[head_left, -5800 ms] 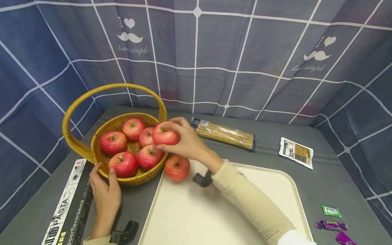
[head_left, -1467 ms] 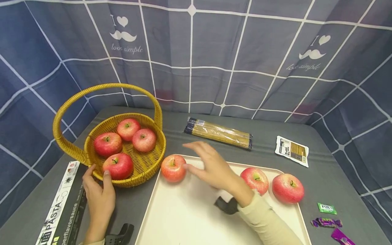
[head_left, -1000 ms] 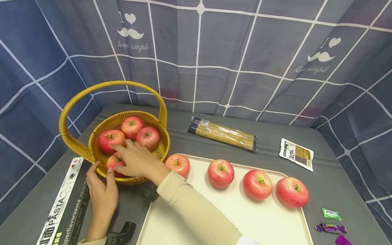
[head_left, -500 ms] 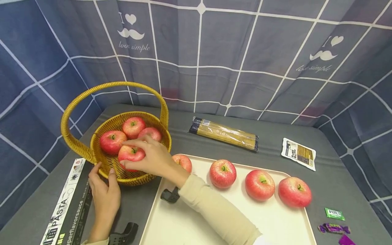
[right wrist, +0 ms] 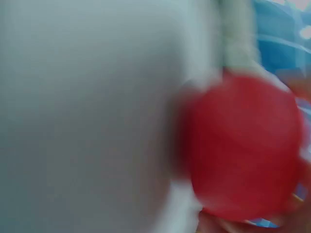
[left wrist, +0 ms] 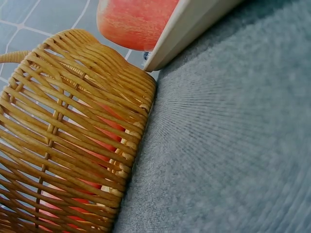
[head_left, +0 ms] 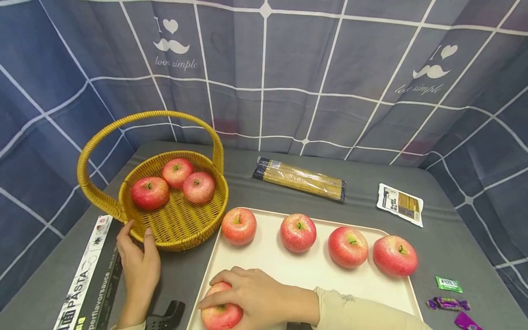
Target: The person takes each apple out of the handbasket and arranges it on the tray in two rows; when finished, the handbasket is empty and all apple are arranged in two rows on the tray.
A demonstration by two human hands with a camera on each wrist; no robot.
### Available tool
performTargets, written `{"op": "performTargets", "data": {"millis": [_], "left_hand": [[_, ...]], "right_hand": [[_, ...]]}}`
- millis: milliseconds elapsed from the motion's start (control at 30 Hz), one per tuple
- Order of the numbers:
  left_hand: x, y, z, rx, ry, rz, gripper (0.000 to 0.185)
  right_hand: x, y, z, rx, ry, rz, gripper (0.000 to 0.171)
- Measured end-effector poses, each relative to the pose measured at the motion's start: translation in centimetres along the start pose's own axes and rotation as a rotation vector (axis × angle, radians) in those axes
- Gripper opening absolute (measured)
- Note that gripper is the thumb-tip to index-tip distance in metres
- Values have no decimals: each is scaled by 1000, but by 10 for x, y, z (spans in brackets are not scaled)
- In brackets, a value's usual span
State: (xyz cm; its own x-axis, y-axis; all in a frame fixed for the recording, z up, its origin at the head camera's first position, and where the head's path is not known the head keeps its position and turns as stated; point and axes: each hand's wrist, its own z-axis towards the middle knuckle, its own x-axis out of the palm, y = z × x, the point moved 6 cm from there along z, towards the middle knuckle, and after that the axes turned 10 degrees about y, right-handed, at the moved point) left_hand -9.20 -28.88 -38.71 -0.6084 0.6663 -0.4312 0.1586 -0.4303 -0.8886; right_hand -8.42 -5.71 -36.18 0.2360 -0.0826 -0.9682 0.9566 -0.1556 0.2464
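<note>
My right hand (head_left: 257,298) grips a red apple (head_left: 222,316) over the near left corner of the cream tray (head_left: 313,279). Blurred but large, that apple (right wrist: 243,145) fills the right of the right wrist view. My left hand (head_left: 140,266) holds the near left rim of the yellow wicker basket (head_left: 177,224), thumb and fingertips at the edge. Inside the basket are three apples (head_left: 150,192). Along the tray's far side several apples (head_left: 298,233) stand in a row. The left wrist view shows the basket's woven side (left wrist: 73,136), with red showing through the gaps.
A black and white pasta box (head_left: 88,275) lies left of the basket. Behind the tray is a pack of dry noodles (head_left: 303,179). To the right are a white food pouch (head_left: 400,205) and small wrapped candies (head_left: 448,303). A checked curtain (head_left: 288,68) hangs behind.
My right hand has lifted an apple out of the basket and brought it to the tray's near left corner. Earlier, other apples went from basket to tray. My left hand stays at the rim.
</note>
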Motion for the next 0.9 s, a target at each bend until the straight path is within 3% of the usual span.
{"op": "performTargets", "data": {"millis": [167, 300, 433, 600, 700, 900], "left_hand": [[0, 1, -1, -8, -5, 14, 47], [0, 1, 0, -4, -5, 12, 48], [0, 2, 0, 0, -16, 8, 47], [-2, 4, -1, -4, -26, -2, 48], [-2, 4, -1, -11, -19, -1, 48], [2, 3, -1, -8, -2, -4, 48]], "right_hand": [[11, -2, -9, 0, 43, 23, 55], [-15, -10, -3, 22, 10, 83, 58], [-57, -24, 21, 57, -63, 138, 54], [-90, -61, 73, 92, -66, 200, 54], [-98, -96, 103, 152, -96, 324, 53], [-93, -157, 139, 252, -268, 694, 51]]}}
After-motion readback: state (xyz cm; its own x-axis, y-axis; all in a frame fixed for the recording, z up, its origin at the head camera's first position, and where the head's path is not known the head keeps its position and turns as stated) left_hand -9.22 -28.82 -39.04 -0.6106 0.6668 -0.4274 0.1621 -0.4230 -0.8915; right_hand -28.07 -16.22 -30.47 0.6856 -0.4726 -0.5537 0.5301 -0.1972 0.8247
